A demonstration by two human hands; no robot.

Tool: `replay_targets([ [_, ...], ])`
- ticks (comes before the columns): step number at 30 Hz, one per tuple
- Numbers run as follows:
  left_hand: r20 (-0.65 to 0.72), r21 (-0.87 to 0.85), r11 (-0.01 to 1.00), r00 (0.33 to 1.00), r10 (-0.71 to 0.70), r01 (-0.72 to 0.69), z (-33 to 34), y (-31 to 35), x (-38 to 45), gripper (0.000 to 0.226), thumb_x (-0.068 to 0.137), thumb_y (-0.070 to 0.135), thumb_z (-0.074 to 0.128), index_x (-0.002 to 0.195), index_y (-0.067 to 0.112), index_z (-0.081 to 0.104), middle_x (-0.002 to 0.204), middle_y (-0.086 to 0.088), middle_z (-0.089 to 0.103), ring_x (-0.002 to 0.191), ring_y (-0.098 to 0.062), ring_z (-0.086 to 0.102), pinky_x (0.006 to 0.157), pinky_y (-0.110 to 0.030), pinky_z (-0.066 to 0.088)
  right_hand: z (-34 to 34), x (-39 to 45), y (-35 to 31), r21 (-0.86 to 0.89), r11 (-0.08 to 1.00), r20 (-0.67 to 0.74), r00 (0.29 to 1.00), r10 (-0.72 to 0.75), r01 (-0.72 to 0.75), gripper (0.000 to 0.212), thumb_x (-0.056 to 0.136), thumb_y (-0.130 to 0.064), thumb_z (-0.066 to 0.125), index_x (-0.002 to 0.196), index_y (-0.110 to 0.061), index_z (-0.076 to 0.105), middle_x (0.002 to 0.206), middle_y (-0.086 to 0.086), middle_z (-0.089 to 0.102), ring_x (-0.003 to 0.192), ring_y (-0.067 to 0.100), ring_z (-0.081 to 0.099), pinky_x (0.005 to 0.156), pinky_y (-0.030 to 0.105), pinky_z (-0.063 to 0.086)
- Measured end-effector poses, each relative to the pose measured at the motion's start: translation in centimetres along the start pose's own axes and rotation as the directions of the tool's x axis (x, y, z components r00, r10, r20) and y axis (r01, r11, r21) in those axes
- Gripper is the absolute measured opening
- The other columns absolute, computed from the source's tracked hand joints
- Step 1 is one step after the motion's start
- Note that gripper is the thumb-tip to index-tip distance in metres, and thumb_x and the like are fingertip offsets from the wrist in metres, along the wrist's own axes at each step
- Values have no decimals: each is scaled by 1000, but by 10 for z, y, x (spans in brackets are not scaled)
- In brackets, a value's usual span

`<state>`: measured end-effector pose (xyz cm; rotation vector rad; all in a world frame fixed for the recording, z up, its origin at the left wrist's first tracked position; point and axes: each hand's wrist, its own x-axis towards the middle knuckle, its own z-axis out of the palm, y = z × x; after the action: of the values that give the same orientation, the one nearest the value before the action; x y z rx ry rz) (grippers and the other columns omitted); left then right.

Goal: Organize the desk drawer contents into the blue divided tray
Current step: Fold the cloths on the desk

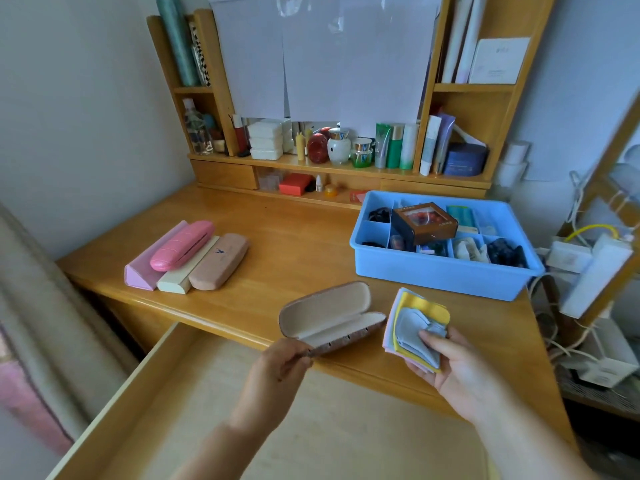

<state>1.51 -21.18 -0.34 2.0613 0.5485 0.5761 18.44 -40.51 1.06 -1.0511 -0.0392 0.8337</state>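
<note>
Honey-coloured wooden desk [277, 244], pulled-out wooden drawer [214, 403] under both hands. Left hand [280, 368] pinches open brown hard-shell glasses case [330, 318] — blue divided plastic tray [446, 275] beyond. Right hand [453, 368] pinches stacked lens cloths [415, 323].

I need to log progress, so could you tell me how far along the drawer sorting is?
Mostly done: the drawer looks emptied and the blue tray holds many small items. In hand: the left hand holds an open glasses case, the right hand a stack of cloths. Left: those, plus four cases on the desk.
</note>
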Motion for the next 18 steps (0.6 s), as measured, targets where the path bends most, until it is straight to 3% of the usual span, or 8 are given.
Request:
replay_targets([
  [2, 72, 6, 998, 996, 59, -60, 9, 9, -7, 15, 85, -3, 61, 86, 10, 69, 84, -2, 65, 80, -17, 63, 75, -31, 51, 3, -1, -4, -10, 1000, -8, 1000, -13, 13, 19, 90, -5, 55, 104, -15, 63, 84, 6, 73, 69, 19, 70, 56, 28, 58],
  [5, 213, 60, 984, 965, 154, -170, 21, 19, -15, 17, 91, 14, 55, 100, 19, 70, 91, 6, 66, 69, -9, 63, 64, -19, 49, 12, 0, -10, -65, 997, 11, 999, -33, 34, 19, 88, -7, 57, 103, -16, 64, 84, 5, 73, 69, 19, 69, 57, 29, 57],
  [8, -5, 370, 879, 945, 326, -301, 17, 22, -10, 20, 82, 25, 63, 101, 30, 64, 94, 12, 62, 70, -7, 56, 55, -18, 44, 25, 3, -6, -235, 971, -28, 998, -49, 41, 17, 87, -6, 61, 100, -17, 65, 85, 5, 73, 72, 20, 70, 58, 31, 56],
  [10, -177, 513, 831, 920, 350, -217, 13, 23, 0, 44, 69, 22, 74, 109, 26, 55, 104, 4, 52, 82, -13, 56, 62, -24, 48, 34, 6, 1, -398, 917, -92, 994, -60, 18, 15, 88, -7, 62, 96, -20, 64, 89, 5, 71, 75, 21, 69, 56, 30, 56],
  [12, -195, 562, 824, 956, 219, -74, 9, 26, 14, 61, 66, 27, 76, 119, 21, 48, 110, 1, 47, 98, -21, 53, 75, -29, 47, 41, 9, 5, -545, 838, -133, 988, -72, -13, 11, 90, -11, 61, 95, -20, 62, 92, 6, 69, 76, 20, 69, 55, 29, 56],
  [13, -163, 521, 853, 985, 62, 32, 8, 29, 22, 59, 69, 33, 72, 121, 25, 45, 110, 4, 47, 99, -20, 53, 75, -28, 46, 42, 11, 6, -597, 802, -144, 986, -79, -23, 9, 91, -13, 60, 95, -20, 61, 91, 6, 68, 76, 21, 69, 57, 30, 57],
  [15, -19, 453, 859, 965, -261, 241, 10, 34, 35, 41, 74, 40, 62, 109, 31, 43, 95, 11, 52, 85, -15, 55, 62, -26, 42, 42, 10, 5, -673, 739, -158, 983, -89, -41, 7, 91, -15, 60, 93, -22, 59, 91, 6, 68, 78, 21, 69, 59, 31, 58],
  [18, 109, 576, 783, 927, -358, 235, 14, 39, 46, 16, 76, 23, 54, 91, 22, 49, 74, 9, 51, 67, -16, 51, 50, -25, 38, 34, 8, -3, -755, 654, -180, 975, -132, -51, 6, 89, -15, 61, 90, -21, 60, 91, 5, 67, 83, 21, 66, 61, 33, 56],
])
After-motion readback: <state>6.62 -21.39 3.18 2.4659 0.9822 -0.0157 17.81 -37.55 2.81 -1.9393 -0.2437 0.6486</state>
